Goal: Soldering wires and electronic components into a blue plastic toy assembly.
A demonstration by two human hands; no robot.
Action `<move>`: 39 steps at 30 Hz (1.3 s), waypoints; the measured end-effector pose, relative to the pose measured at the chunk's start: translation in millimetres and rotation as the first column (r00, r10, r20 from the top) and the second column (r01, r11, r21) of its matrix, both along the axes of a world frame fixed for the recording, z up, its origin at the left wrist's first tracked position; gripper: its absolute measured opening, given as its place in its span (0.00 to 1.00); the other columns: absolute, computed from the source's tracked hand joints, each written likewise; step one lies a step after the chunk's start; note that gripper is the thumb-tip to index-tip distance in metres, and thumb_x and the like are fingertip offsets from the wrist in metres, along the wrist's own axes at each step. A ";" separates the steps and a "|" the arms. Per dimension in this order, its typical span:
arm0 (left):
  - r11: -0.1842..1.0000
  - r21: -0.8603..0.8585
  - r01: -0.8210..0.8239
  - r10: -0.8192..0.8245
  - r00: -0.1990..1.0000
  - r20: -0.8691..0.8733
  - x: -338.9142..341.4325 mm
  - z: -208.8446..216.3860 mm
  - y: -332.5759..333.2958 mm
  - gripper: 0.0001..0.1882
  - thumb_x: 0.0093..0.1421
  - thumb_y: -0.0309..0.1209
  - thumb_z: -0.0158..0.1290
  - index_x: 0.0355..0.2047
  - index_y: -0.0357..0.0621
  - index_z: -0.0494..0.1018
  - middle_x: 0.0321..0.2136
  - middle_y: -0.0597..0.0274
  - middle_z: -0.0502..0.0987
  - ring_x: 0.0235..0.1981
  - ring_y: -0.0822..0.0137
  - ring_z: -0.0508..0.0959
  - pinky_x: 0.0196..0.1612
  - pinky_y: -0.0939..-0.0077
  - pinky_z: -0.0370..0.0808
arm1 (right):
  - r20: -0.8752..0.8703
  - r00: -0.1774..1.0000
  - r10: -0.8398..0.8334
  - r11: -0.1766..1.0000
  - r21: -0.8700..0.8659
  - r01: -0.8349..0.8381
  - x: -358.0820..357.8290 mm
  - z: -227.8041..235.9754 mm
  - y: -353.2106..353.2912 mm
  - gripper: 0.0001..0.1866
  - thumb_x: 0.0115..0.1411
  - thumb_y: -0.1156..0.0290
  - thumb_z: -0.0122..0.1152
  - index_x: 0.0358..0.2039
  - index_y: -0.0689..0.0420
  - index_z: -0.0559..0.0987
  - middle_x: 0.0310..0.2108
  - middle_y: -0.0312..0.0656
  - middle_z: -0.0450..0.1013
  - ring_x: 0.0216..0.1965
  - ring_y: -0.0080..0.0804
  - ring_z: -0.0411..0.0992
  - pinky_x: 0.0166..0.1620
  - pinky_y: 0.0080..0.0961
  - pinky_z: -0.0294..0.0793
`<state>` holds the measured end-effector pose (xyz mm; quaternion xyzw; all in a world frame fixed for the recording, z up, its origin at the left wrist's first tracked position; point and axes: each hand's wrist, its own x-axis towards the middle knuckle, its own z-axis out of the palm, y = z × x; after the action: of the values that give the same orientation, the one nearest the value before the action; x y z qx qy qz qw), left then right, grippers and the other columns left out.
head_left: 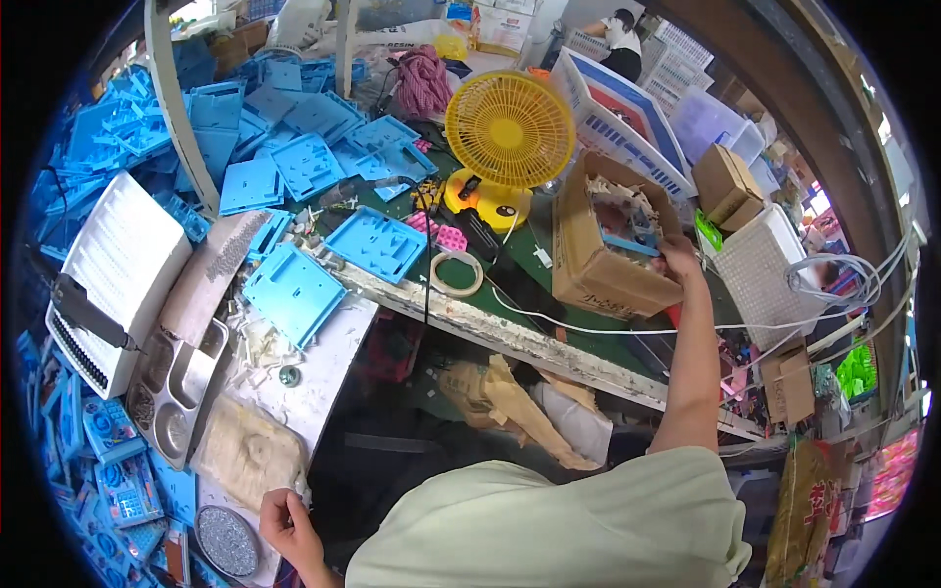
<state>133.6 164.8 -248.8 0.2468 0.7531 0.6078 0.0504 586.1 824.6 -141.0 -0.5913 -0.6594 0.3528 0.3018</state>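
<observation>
My right arm reaches far out to a cardboard box (588, 257) on the green bench. My right hand (678, 259) is closed over the box's right rim, its fingertips hidden inside. Crumpled scraps and a blue piece (629, 243) lie in the box. Low on the left, my left hand (290, 529) has its fingers curled in; whatever they may hold is hidden. It is beside a beige wrapped pad (250, 449) and a round dish of small grey bits (227, 541). A metal compartment tray (176, 397) lies past the pad.
Blue plastic panels (294, 294) lie on the bench, with a large heap (118, 122) behind. A yellow fan (506, 129) stands left of the box, near a tape roll (457, 273). A white cable (608, 329) crosses before the box. Someone (619, 44) is in the background.
</observation>
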 end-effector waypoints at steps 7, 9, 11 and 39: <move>0.999 -0.043 0.025 -0.024 0.999 0.030 0.0 6.8 8.6 0.08 0.66 0.22 0.52 0.28 0.35 0.71 0.23 0.66 0.70 0.22 0.78 0.68 0.27 0.83 0.64 | -0.074 0.997 -0.024 0.956 0.289 0.045 15.9 4.0 -6.9 0.11 0.63 0.72 0.57 0.34 0.69 0.79 0.21 0.42 0.76 0.19 0.27 0.76 0.22 0.25 0.73; 0.999 -0.033 0.026 -0.024 0.999 0.044 0.6 7.1 12.2 0.08 0.66 0.22 0.52 0.28 0.36 0.71 0.23 0.66 0.70 0.22 0.78 0.68 0.27 0.83 0.64 | -0.110 0.993 -0.045 0.920 0.382 0.084 12.5 8.7 -15.1 0.11 0.64 0.71 0.58 0.34 0.69 0.79 0.22 0.43 0.77 0.20 0.27 0.76 0.24 0.24 0.74; 0.998 -0.018 0.059 -0.059 0.998 0.024 0.5 3.4 14.5 0.07 0.66 0.22 0.52 0.28 0.36 0.71 0.23 0.66 0.70 0.22 0.78 0.68 0.27 0.83 0.64 | -0.138 0.989 -0.050 0.878 0.466 0.109 9.3 15.9 -27.7 0.11 0.64 0.70 0.59 0.34 0.68 0.79 0.23 0.43 0.77 0.21 0.26 0.77 0.26 0.23 0.75; 0.918 0.112 -0.381 0.316 0.872 0.374 46.8 59.2 -18.9 0.19 0.66 0.24 0.57 0.57 0.30 0.73 0.30 0.71 0.75 0.27 0.84 0.71 0.30 0.88 0.69 | -0.337 0.083 0.938 0.167 0.230 -0.959 -391.5 -69.4 -414.1 0.09 0.58 0.82 0.64 0.23 0.63 0.73 0.21 0.39 0.71 0.22 0.23 0.66 0.27 0.22 0.66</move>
<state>180.4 145.9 -189.6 -0.0014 0.7055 0.7070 0.0491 194.6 410.6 -210.4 0.0557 -0.7949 0.5928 0.1163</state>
